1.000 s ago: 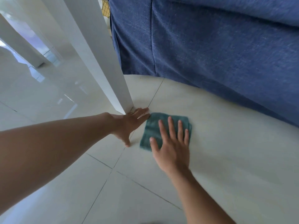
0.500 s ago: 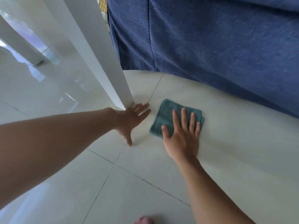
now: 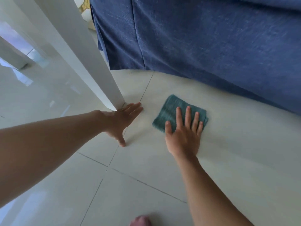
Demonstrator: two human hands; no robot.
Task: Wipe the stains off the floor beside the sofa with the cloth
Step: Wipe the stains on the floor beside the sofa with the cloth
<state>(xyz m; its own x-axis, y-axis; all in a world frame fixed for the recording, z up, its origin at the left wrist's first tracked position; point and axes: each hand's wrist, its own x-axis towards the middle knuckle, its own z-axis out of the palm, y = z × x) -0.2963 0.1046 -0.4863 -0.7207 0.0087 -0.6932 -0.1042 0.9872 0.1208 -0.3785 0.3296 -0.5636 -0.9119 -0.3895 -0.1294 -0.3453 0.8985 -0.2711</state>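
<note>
A folded teal cloth (image 3: 172, 110) lies flat on the pale tiled floor (image 3: 236, 152) in front of the blue sofa (image 3: 211, 46). My right hand (image 3: 184, 136) presses flat on the cloth's near right part, fingers spread, covering that corner. My left hand (image 3: 120, 119) rests palm down on the bare floor to the left of the cloth, fingers apart, holding nothing, its fingertips close to the foot of a white table leg (image 3: 101, 79). I cannot make out any distinct stains on the tiles.
The sofa's fabric skirt hangs to the floor along the back and right. The white leg slants up to the left; a second white leg (image 3: 14, 57) stands farther left. Glossy tiles stretch toward me. A toe (image 3: 140, 221) shows at the bottom edge.
My right hand has slid the cloth to the right and farther from me, away from the table leg and toward the sofa. My left hand has stayed planted by the leg.
</note>
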